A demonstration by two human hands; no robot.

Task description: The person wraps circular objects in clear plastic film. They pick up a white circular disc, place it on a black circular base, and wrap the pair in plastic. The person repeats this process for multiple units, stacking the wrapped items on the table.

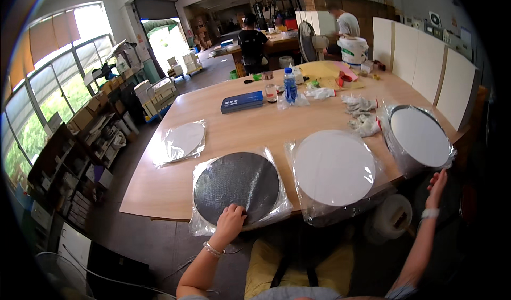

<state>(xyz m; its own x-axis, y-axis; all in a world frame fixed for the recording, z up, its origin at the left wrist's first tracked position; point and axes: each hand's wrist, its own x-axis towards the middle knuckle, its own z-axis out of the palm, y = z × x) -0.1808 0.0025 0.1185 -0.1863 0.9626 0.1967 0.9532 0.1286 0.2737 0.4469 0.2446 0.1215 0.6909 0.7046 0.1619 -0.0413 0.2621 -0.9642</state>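
Resting curled on the bagged dark disc [237, 187], left hand [230, 223]; right hand [437, 185] hovers spread, empty.

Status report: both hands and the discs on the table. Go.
Left hand flat on the bagged dark disc, no grip. Right hand open, raised beside the far-right bagged disc. Bagged white disc between them, untouched.

Left hand [230, 223] palm down, fingers curled, braceleted wrist bent, right hand [437, 185] raised, open, fingers extended
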